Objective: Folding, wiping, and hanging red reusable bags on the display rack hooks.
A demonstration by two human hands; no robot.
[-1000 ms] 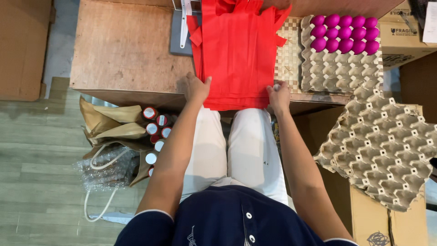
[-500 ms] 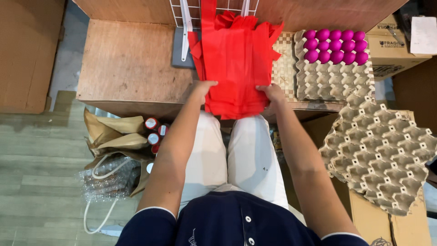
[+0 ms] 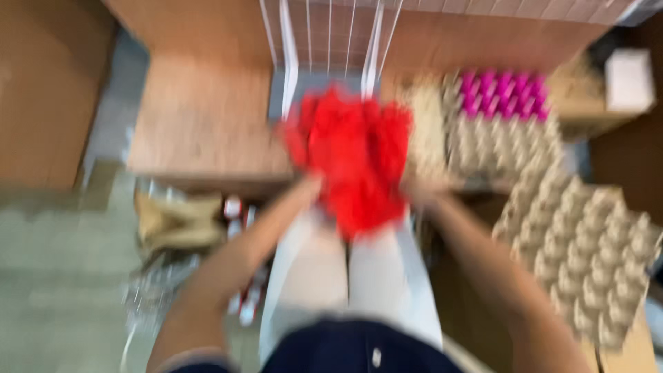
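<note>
On the wooden table (image 3: 207,131), both my hands (image 3: 307,190) (image 3: 414,193) grip a bunched red bag (image 3: 349,155), its direction blurred.

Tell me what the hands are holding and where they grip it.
Both hands, left hand and right hand, hold the red fabric bags at the lower side edges; blur hides the exact finger grip.

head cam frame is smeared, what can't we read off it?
- Hands: left hand and right hand at the red bags; motion blur hides fingers and grip.
- Red bags: blur hides count, folds and handles.
- Pink eggs in the egg tray: count unreadable through blur.
- Wire rack: top cut off by the upper edge.
- Items on the floor left of the legs: blurred and partly behind the left arm.
</note>
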